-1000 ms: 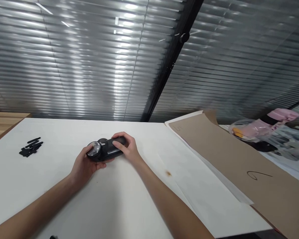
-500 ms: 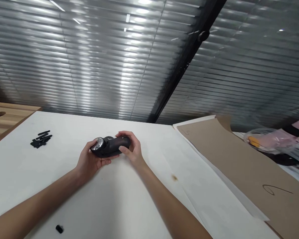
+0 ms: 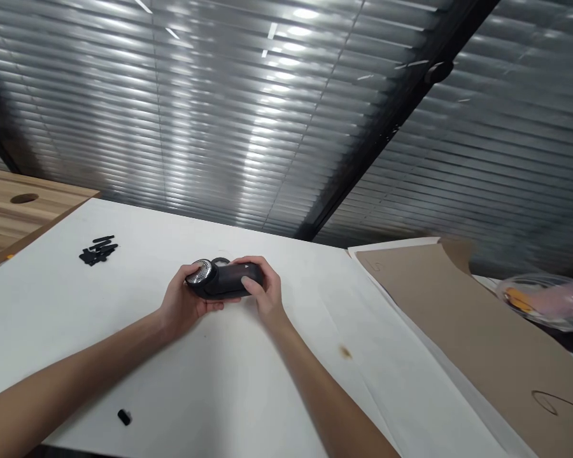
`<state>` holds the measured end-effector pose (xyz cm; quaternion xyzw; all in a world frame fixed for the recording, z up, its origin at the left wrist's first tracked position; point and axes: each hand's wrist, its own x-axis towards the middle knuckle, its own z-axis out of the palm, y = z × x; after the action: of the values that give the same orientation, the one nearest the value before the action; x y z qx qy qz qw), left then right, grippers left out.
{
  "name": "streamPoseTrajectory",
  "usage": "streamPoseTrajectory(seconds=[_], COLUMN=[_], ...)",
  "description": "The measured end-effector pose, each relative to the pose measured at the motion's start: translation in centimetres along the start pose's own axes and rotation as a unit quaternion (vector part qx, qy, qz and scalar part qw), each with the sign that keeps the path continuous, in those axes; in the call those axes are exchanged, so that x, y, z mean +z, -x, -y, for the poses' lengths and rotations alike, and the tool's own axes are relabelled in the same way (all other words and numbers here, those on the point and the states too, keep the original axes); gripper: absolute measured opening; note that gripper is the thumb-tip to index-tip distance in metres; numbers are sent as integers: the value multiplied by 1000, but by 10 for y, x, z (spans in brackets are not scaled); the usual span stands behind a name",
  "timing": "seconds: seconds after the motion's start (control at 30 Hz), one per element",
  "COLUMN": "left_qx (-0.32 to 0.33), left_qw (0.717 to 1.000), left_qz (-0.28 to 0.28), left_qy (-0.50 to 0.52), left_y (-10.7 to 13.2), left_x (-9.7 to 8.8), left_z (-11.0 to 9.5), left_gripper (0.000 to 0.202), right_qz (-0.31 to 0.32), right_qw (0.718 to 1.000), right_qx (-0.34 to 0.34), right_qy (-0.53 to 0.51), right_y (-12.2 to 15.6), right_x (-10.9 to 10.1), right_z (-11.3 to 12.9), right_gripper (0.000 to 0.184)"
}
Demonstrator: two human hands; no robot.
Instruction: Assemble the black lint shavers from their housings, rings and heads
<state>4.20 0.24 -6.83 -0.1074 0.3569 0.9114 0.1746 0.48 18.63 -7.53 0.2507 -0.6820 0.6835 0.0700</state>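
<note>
A black fabric shaver (image 3: 232, 280) with a round, perforated silver head lies level between my hands, over the white table. My left hand (image 3: 184, 296) grips it at the head end, thumb at the rim of the metal disc and fingers underneath. Around the other end of the body wraps my right hand (image 3: 266, 289), its thumb lying on the upper side. Just behind the shaver a dark ring-shaped piece (image 3: 220, 261) shows in part; whether it touches the shaver I cannot tell.
Small black pieces (image 3: 98, 250) are heaped at the far left of the white table (image 3: 172, 394). One black cylinder (image 3: 124, 417) lies near the front edge. Brown cardboard (image 3: 458, 331) covers the right side, with a pink plastic-wrapped bundle (image 3: 561, 300) beyond. Metal blinds (image 3: 210, 114) stand behind.
The view has swung a little, so the table and blinds sit differently in it. Both hands keep their hold on the fabric shaver; my left thumb reaches slightly further over its metal head.
</note>
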Motion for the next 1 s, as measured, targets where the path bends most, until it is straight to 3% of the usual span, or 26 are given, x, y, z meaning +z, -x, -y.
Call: streamPoseTrajectory(seconds=[0.23,0.33,0.43,0.73,0.87,1.0], left_qx=[13,4,-4,-9,3,34], left_qw=[999,1000,1000,1000,1000,999], left_qz=[23,15,10,20,23,18], left_qy=[-19,-16,-13,1,-19,-35], left_y=[-1,-1,-1,0,1,1], left_x=[2,1,0,-1,1,0], left_z=[3,3,2,1,1,5], left_gripper=[41,41,43,47,53,45], right_qz=[-17,-51,-37,-53,-30,-3], right_qw=[999,997,997,998,999,1000], right_qx=[-18,-51,-63,-19,-3,-7], right_qy=[-26,-5,36,36,29,27], right_y=[0,1,2,-2,-1,-2], right_x=[-5,-5,-5,-3,-4,-5], right_z=[-11,-12,-11,-10,-8,-7], right_gripper=[27,22,20,32,33,33])
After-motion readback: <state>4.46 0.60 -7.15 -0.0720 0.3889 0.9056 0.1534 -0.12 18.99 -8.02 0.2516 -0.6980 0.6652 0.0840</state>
